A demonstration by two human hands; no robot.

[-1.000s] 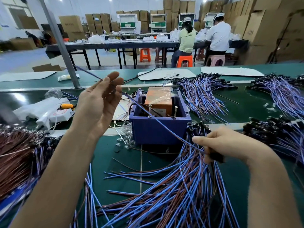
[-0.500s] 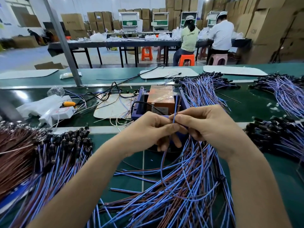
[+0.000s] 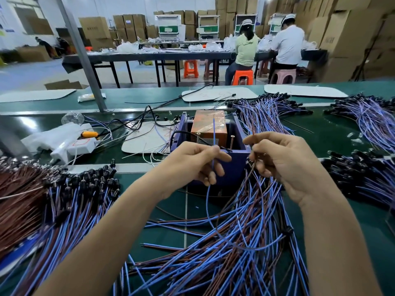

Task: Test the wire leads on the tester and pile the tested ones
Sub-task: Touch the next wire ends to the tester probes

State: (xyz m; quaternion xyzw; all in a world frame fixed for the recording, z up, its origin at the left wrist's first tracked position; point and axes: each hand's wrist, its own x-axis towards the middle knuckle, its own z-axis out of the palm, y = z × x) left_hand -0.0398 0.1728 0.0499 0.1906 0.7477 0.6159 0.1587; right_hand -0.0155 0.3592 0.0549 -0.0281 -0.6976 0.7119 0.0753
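Along the near edge of the green bench (image 3: 168, 238), a loose heap of blue and brown wire leads (image 3: 230, 248) fans toward me. A second pile (image 3: 81, 195) lies to its left, black connector ends bunched together. Just above the heap, my left hand (image 3: 192, 161) pinches a blue lead (image 3: 214, 131) between thumb and forefinger. Its free end stands upright in front of the tester (image 3: 208, 124), and its tail drops into the heap. My right hand (image 3: 284, 163), held apart from the left, is clamped on a thin brown lead (image 3: 253, 136) whose tip points up beside the tester's right wall. The tester is an orange block seated in a blue housing (image 3: 237, 167), with two screw posts (image 3: 198, 136) rising at its front. I cannot tell whether either lead touches a post. A white power strip (image 3: 79, 145) sits at left. Beyond the tester, further bundles (image 3: 263, 116) sprawl over the bench. In the background, two workers (image 3: 245, 50) sit on stools at a long table before stacked cartons (image 3: 342, 39).
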